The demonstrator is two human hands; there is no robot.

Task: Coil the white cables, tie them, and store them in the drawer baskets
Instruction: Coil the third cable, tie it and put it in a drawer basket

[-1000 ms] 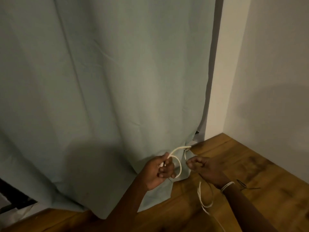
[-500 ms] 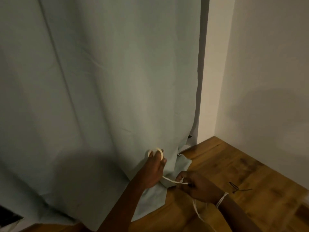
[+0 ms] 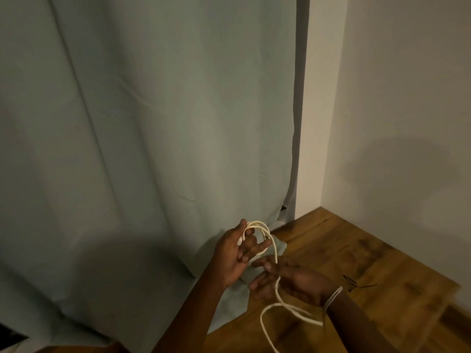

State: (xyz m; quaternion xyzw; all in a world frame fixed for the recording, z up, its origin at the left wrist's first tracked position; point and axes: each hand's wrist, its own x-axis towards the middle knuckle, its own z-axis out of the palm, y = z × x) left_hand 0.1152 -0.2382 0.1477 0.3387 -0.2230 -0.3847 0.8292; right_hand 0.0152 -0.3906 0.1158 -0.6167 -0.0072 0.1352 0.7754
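From my head camera I look down at a corner of the room, where a pale curtain hangs to the wooden floor beside a white wall.

My left hand is raised in front of the curtain's lower edge, palm turned toward me. A few loops of the white cable are wound round its fingers, which curl loosely through the coil and hold it.

My right hand is just below and to the right, close to the left one. The cable comes down from the coil and passes between its thumb and fingers, which pinch the strand lightly. A thin white band sits on that wrist.

Below the right hand the cable swings into a wide slack loop above the floor, then runs off the bottom edge of the picture.

On the floor further right lies a small dark thing, too dim to name.
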